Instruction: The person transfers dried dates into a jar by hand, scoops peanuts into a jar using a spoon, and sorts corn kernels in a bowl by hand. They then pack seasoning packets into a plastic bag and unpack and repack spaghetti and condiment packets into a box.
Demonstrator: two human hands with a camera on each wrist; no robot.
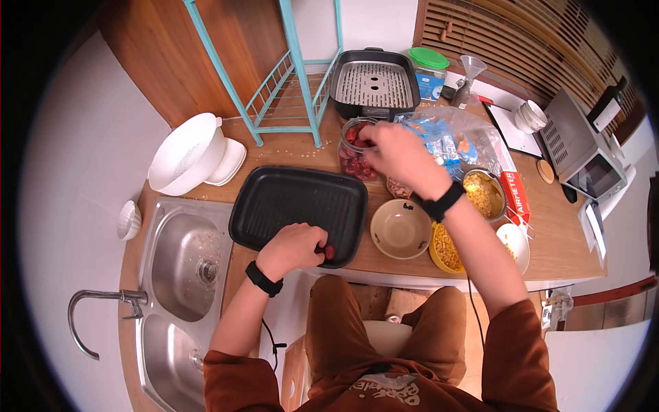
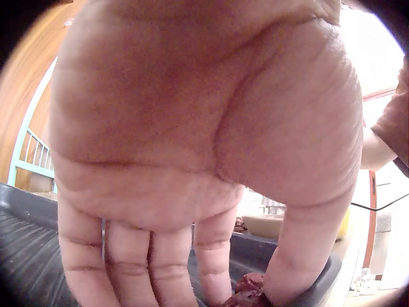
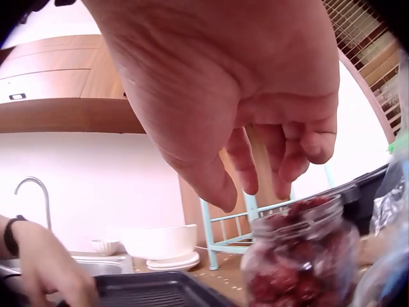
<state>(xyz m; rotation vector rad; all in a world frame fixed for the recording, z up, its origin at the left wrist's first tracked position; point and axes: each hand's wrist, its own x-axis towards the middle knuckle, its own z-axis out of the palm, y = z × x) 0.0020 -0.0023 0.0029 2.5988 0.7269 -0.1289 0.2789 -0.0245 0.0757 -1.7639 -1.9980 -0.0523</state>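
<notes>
My left hand [image 1: 294, 247] reaches down into the near right corner of a black ridged grill pan [image 1: 292, 185]. Between its thumb and index finger it pinches a wrinkled dark red date [image 2: 248, 289], low by the pan's floor. Over a glass jar [image 3: 300, 256] packed with red dates, my right hand [image 1: 401, 154] hovers with loosely bent, spread fingers and nothing between them. The fingertips are just above the jar's mouth in the right wrist view. A beige bowl [image 1: 400, 230] stands between the pan and my right forearm.
A double sink [image 1: 185, 264] and white plastic basin [image 1: 189, 154] are at left. Behind stand a turquoise rack [image 1: 295, 75] and a black pan with a perforated plate [image 1: 374, 82]. At right are a pot of yellow pieces [image 1: 482, 196], a yellow bowl [image 1: 434, 257] and plastic bags [image 1: 473, 137].
</notes>
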